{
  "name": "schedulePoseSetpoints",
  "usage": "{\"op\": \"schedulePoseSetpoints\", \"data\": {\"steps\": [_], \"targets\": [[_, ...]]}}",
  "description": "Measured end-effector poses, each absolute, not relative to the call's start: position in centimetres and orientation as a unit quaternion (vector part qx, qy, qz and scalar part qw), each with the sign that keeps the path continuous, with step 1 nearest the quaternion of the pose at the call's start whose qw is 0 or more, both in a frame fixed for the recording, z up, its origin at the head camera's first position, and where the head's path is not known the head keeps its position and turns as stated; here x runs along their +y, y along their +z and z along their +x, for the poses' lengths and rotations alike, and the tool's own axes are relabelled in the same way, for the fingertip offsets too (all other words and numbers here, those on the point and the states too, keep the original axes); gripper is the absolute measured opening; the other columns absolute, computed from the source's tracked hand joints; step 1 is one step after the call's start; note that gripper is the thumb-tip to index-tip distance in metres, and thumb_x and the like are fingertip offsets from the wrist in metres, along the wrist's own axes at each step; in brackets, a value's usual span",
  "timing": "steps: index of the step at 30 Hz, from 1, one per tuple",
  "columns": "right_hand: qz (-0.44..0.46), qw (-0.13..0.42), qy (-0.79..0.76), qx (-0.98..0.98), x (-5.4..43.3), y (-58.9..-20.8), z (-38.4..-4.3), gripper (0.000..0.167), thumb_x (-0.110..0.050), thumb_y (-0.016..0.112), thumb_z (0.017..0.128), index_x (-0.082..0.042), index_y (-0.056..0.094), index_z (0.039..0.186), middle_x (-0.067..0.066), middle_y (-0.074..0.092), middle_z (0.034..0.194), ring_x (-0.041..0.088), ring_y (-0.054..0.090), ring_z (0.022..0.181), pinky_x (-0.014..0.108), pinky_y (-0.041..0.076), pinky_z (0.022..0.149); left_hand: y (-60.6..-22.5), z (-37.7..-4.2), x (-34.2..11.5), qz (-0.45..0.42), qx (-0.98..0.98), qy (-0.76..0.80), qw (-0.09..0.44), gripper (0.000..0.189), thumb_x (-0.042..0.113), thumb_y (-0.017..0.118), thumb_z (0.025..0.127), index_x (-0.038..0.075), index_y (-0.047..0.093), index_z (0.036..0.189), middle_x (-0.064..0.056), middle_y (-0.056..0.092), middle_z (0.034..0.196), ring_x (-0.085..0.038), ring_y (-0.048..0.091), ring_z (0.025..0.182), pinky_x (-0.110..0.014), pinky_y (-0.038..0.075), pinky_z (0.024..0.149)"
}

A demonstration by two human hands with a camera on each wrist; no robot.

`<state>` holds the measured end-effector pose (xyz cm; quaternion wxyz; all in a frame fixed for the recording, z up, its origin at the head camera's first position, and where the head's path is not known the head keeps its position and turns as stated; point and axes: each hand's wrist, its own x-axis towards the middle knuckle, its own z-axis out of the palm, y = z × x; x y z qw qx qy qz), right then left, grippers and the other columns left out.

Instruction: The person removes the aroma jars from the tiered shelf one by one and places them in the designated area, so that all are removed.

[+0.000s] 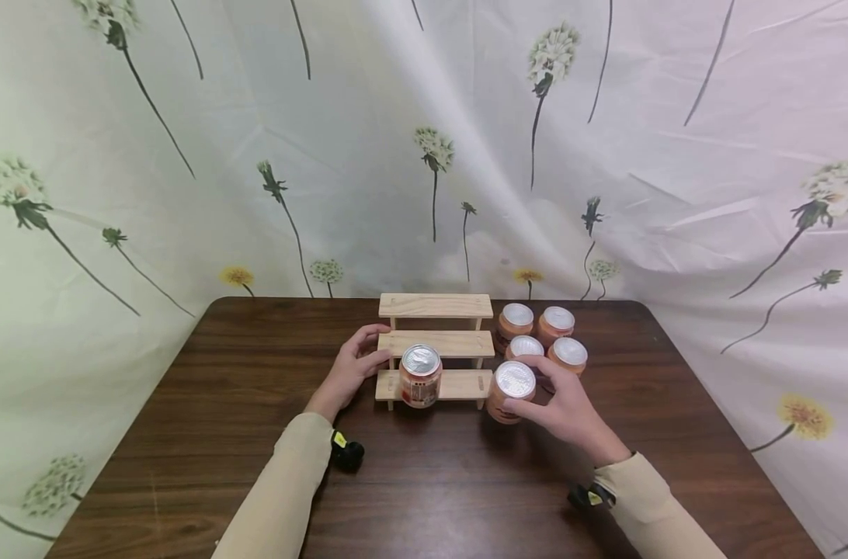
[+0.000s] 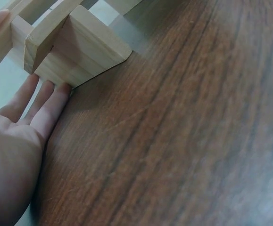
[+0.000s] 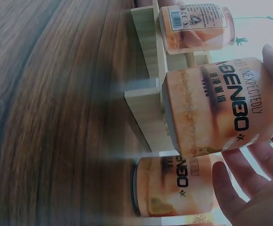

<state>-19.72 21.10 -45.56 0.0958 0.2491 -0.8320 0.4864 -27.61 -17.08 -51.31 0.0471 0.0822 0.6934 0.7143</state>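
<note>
In the head view my right hand [image 1: 564, 400] grips an orange can [image 1: 502, 404] with a silver lid, thumb on the near side and fingers round the far side. Dark "BENBO" lettering shows on that held can [image 3: 216, 106] in the right wrist view, its base raised off the wood beside the stand. A three-step wooden stand [image 1: 434, 344] has my left hand [image 1: 350, 369] at its left end, thumb and forefinger about the middle step. Other left fingers [image 2: 51, 110] rest against the side panel. Another can [image 1: 420, 380] stands on the lowest step, left of its middle.
Several more silver-lidded cans [image 1: 570, 355] cluster on the brown table [image 1: 270, 334] just right of the stand, close to my right hand. A floral cloth [image 1: 368, 155] hangs behind the table's far edge. The two upper steps carry no cans.
</note>
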Motion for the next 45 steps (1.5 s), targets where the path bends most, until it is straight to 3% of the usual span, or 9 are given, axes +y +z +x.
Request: {"op": "schedulePoseSetpoints", "data": {"steps": [45], "targets": [[0.179, 0.045, 0.443, -0.878, 25.1, -48.0, -19.4, 0.058, -0.029, 0.092, 0.084, -0.010, 0.062, 0.131, 0.005, 0.070, 0.119, 0.017, 0.068, 0.105, 0.032, 0.059, 0.089, -51.3, -27.7, -17.1, 0.075, 0.702, 0.706, 0.045, 0.046, 0.013, 0.070, 0.102, 0.012, 0.054, 0.145, -0.020, 0.050, 0.148, -0.024, 0.058, 0.120, -0.031, 0.058, 0.095]]}}
